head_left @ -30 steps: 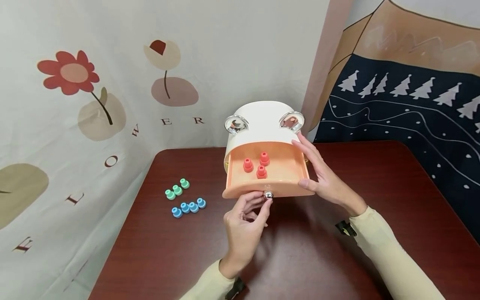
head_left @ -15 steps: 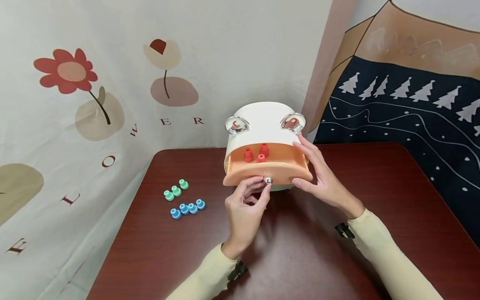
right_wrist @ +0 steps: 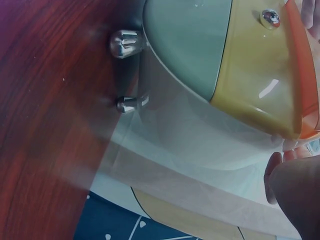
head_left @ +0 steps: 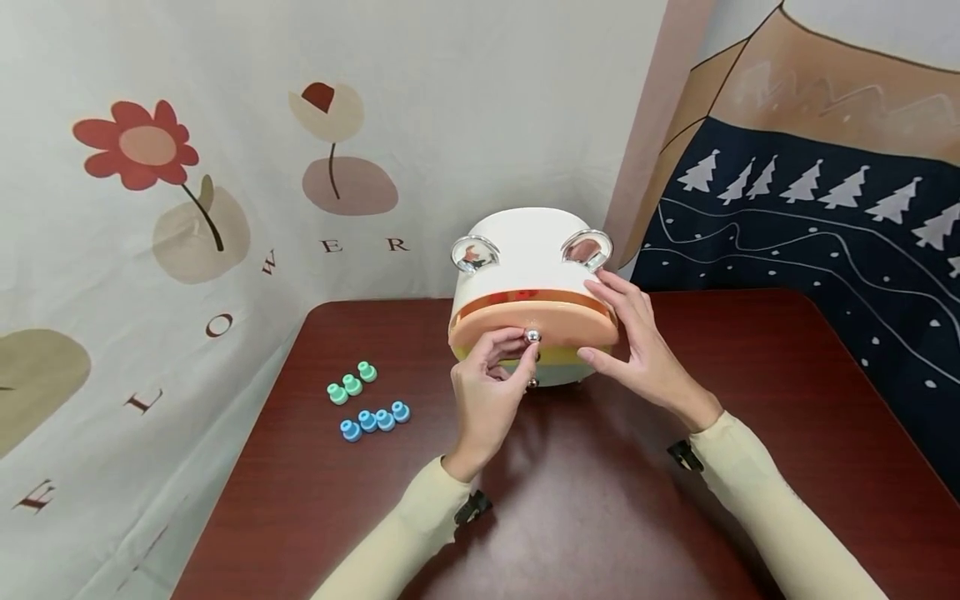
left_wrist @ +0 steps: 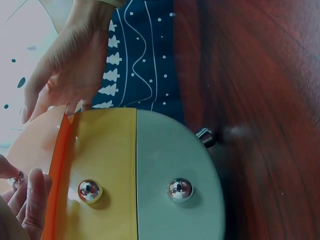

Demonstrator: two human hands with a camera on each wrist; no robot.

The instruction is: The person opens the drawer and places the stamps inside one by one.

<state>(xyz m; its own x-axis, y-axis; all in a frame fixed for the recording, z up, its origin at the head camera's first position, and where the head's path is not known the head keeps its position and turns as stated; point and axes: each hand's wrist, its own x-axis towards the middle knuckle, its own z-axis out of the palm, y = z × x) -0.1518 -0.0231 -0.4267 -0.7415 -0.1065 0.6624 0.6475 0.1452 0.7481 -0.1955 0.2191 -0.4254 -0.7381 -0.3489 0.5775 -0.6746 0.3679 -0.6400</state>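
A small white cabinet (head_left: 528, 250) with two silver ears stands at the back of the table. Its orange top drawer (head_left: 487, 323) is out by a narrow gap, through which the tops of red pegs (head_left: 527, 293) barely show. My left hand (head_left: 483, 404) pinches the drawer's silver knob (head_left: 532, 336) between thumb and fingers. Against the cabinet's right side rests my right hand (head_left: 637, 346), fingers extended and thumb spread near the front. In the left wrist view, a yellow drawer (left_wrist: 110, 155) and a grey-green drawer (left_wrist: 170, 145) are closed, each with a silver knob.
On the left of the dark red table (head_left: 600, 517) stand a row of green pegs (head_left: 352, 384) and a row of blue pegs (head_left: 385, 419). Short silver feet (right_wrist: 126, 44) hold the cabinet up. Printed cloth (head_left: 480, 125) hangs behind.
My left hand has pushed the orange drawer inward by its knob, from well out to nearly closed. The red pegs have gone in with it. My right hand stays at the cabinet's side.
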